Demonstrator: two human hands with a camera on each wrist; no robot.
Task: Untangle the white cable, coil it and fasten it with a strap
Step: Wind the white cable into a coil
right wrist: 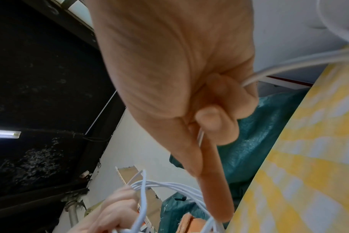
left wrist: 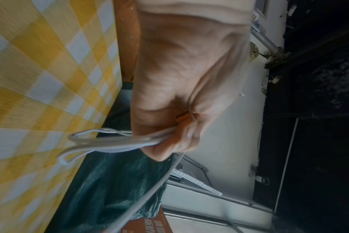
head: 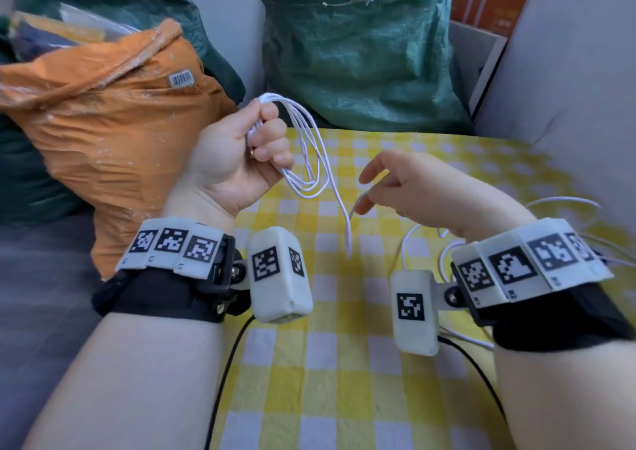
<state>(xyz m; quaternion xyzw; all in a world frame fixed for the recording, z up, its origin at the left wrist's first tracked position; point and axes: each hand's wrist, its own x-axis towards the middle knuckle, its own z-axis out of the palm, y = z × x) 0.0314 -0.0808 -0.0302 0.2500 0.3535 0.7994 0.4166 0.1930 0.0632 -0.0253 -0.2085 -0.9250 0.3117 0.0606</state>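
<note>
My left hand (head: 261, 143) is raised over the table's far left edge and grips a coil of white cable (head: 311, 164) in its fist. Several loops hang out to the right of the fist. In the left wrist view the same loops (left wrist: 102, 141) stick out from the curled fingers (left wrist: 169, 141), and a small orange-brown bit shows between them; what it is I cannot tell. A loose tail (head: 346, 222) drops from the coil toward my right hand (head: 368, 191). In the right wrist view the right hand (right wrist: 213, 126) has its index finger straight and the others curled round the cable (right wrist: 279, 69).
A yellow and white checked cloth (head: 327, 363) covers the table. An orange bag (head: 103, 122) lies at the left, and a green sack (head: 361, 54) stands behind the table. More white cable (head: 564, 203) lies at the right edge. Black leads run from the wrist cameras.
</note>
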